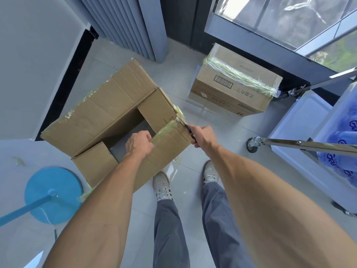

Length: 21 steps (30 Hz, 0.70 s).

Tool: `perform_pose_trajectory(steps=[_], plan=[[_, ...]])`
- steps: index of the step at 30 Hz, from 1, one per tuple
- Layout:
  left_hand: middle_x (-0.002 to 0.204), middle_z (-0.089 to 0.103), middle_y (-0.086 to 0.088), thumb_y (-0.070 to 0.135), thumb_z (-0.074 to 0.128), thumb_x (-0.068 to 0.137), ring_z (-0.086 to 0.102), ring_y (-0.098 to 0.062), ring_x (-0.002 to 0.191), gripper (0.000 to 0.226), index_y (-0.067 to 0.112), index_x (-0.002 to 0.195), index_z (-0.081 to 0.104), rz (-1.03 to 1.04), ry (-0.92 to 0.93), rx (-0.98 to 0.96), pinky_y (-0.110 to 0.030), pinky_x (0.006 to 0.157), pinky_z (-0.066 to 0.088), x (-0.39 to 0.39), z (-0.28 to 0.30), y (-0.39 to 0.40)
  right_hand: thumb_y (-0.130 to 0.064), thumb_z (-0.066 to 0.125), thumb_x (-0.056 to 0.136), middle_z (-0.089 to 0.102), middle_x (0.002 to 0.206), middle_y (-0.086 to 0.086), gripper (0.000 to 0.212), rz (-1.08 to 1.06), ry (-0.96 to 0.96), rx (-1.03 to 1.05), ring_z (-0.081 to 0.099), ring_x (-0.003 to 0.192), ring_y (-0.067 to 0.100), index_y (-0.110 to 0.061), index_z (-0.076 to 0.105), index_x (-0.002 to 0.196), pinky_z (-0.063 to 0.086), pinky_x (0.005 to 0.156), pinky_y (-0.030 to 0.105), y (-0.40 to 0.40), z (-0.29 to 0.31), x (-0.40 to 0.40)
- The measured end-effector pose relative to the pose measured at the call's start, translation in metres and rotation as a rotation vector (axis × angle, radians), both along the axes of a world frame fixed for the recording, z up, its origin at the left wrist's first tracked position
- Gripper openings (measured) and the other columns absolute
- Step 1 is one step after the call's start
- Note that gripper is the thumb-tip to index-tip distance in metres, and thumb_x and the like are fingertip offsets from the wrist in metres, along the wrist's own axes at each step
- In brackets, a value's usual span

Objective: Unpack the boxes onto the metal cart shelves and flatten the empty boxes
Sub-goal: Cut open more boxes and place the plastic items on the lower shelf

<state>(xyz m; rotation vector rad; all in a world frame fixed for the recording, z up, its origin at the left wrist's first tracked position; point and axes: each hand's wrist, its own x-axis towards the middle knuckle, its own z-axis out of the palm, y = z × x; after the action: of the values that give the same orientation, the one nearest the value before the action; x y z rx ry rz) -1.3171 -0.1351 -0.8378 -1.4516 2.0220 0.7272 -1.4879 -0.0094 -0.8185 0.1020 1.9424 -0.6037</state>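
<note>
On the floor at near left the open box looks empty, light and stiff-sided — left hand grips its taped near flap, right hand clenches a dark cutter at that flap's right end — best held by flap edges.

Open brown box on floor, taped box closed beyond

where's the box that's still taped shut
In the head view, the sealed box sits on the floor at upper right, beyond the open box, beside the metal cart.
</note>
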Motion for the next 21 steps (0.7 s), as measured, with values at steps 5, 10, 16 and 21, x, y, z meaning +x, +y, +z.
perform_pose_trajectory(steps=[5,10,16,21], plan=[[0.100,0.071,-0.003,0.015,0.067,0.087,0.064,-0.024,0.094,0.013,0.026,0.093,0.068,-0.021,0.006,0.057,-0.031,0.075,0.051,-0.004,0.009,0.007,-0.015,0.059,0.077,0.072,0.064,0.008,0.021,0.137,0.174,-0.007,0.071,0.070,0.024,-0.012,0.078,0.083,0.060,0.065,0.030,-0.012,0.006,0.006],[0.086,0.074,0.001,0.019,0.059,0.077,0.068,-0.023,0.088,0.014,0.019,0.076,0.073,-0.014,0.046,0.287,-0.032,0.080,0.055,0.001,0.017,0.022,-0.024,0.066,0.088,0.064,0.082,0.002,0.010,0.115,0.484,0.005,0.057,0.079,0.023,-0.017,0.065,0.095,0.042,0.066,0.028,-0.038,0.016,0.006],[0.075,0.075,0.005,0.059,0.060,0.074,0.073,-0.012,0.069,0.045,0.017,0.081,0.074,-0.031,-0.067,0.713,-0.034,0.079,0.057,-0.001,0.015,0.068,-0.014,0.062,0.090,0.063,0.072,0.008,0.012,0.197,0.635,0.138,0.062,0.070,0.030,-0.011,0.070,0.082,0.048,0.063,0.031,-0.038,0.019,-0.010],[0.140,0.053,-0.013,0.047,0.055,0.086,0.052,-0.030,0.127,0.059,0.014,0.134,0.052,-0.169,-0.157,0.478,-0.038,0.101,0.042,0.010,0.005,0.158,-0.005,0.056,0.092,0.057,0.073,0.008,0.010,0.269,0.706,0.169,0.054,0.068,0.030,-0.010,0.057,0.083,0.042,0.063,0.036,-0.020,0.010,-0.017]])
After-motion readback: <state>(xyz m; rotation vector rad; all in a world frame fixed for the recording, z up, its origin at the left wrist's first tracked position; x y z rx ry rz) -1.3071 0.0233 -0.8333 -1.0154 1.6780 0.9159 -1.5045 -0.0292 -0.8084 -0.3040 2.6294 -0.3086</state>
